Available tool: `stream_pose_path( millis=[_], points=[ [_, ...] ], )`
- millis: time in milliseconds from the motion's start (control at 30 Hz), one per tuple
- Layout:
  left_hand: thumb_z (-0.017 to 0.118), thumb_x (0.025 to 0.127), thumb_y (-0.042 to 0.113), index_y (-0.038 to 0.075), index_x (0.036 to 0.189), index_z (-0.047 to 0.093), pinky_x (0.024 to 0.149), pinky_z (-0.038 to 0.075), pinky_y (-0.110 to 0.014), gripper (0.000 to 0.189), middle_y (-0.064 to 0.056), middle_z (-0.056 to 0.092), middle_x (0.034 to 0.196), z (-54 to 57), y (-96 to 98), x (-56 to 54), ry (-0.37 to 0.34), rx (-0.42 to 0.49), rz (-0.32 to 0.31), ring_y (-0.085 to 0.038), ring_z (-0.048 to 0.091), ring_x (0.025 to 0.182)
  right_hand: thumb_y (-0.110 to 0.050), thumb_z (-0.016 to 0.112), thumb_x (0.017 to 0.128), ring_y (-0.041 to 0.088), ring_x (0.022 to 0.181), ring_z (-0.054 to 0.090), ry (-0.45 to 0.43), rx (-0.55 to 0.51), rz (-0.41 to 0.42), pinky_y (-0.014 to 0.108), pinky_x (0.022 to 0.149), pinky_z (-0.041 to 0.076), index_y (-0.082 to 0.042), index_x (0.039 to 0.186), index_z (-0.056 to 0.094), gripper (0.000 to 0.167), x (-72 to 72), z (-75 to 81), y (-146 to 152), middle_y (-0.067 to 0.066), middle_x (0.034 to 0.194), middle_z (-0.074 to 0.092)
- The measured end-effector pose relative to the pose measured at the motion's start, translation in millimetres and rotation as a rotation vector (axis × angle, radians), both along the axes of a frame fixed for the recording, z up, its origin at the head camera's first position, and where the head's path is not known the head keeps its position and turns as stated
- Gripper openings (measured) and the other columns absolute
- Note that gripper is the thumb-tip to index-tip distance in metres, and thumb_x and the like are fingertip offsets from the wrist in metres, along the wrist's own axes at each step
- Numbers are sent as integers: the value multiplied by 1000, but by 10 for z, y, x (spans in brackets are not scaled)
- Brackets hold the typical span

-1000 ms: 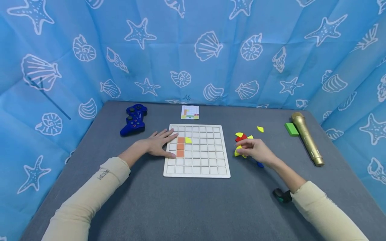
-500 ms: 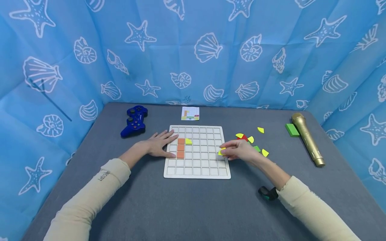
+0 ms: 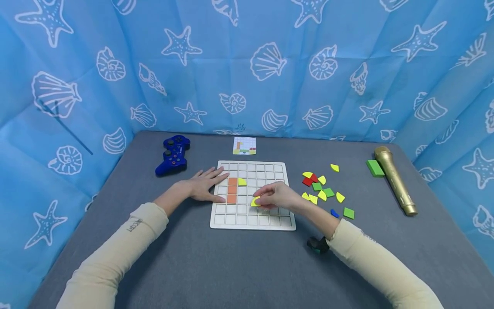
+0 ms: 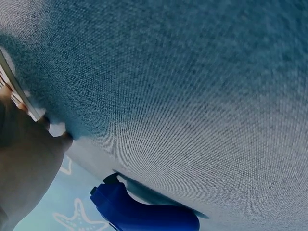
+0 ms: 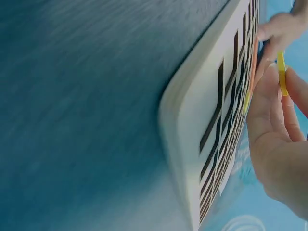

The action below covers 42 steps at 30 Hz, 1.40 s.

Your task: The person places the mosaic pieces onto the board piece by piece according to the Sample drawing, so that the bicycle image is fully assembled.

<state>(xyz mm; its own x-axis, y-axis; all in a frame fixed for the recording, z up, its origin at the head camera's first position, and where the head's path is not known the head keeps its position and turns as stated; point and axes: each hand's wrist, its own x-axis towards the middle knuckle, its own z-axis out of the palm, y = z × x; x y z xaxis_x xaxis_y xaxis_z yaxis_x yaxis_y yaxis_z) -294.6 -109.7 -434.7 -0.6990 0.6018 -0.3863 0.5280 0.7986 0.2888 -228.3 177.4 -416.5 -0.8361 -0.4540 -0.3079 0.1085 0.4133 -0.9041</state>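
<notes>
"Where is the raised yellow quarter-round tile (image 3: 254,201)?"
"Pinched in the right hand (image 3: 277,195), above the white square gridded board (image 3: 241,219) on the grey bench (image 3: 231,266)."
"And the left hand (image 3: 205,186)?"
"Its fingers lie spread across the board's left edge, beside three orange square tiles (image 3: 232,190)."

Before me, a creased blue curtain (image 3: 225,64) printed with white shells (image 3: 268,61) and starfish (image 3: 182,45) lines the grey desk's (image 3: 193,262) far, left and right edges.

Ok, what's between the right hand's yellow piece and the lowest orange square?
The head view shows only bare board cells between the held yellow piece and the lowest orange square; the placed yellow piece sits beside the top orange square.
</notes>
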Motion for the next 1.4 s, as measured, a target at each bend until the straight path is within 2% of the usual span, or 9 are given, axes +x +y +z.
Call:
stream_pose_path(
  millis=[100,367,767,1033,1400],
  points=[
    [51,83,71,25,155,5,111,-1,-54,96,-2,-5,159,13,3,12,4,-2,1,-27,-6,144,-9,70,88,19,71,66,-6,15,-3,30,67,55,1,106,69,20,-9,-20,-156,14,86,71],
    [51,83,71,26,155,5,111,-2,-54,96,-1,-6,159,-17,0,-4,3,-5,10,-26,-8,143,-6,72,85,18,69,67,55,35,26,31,63,55,1,99,72,16,-17,-48,-516,11,79,70],
    [52,86,66,26,155,6,110,-2,-55,92,-1,-6,159,-14,-18,-2,5,15,4,-27,-7,143,-8,74,84,14,63,66,103,104,33,27,58,54,-4,95,74,12,-75,-83,-851,5,73,68],
    [53,88,63,24,155,7,110,-1,-56,90,-2,-5,159,-20,-23,1,20,28,-15,-29,-6,143,-7,75,83,14,61,65,192,142,42,26,55,53,-2,94,73,13,-36,-96,-968,3,70,68],
    [52,87,65,25,155,6,110,-1,-56,92,-2,-6,159,-46,-34,-24,23,25,-20,-28,-6,143,-9,75,83,11,60,61,242,250,67,22,54,48,-6,92,74,10,-34,-60,-990,-1,70,65]
  ],
)
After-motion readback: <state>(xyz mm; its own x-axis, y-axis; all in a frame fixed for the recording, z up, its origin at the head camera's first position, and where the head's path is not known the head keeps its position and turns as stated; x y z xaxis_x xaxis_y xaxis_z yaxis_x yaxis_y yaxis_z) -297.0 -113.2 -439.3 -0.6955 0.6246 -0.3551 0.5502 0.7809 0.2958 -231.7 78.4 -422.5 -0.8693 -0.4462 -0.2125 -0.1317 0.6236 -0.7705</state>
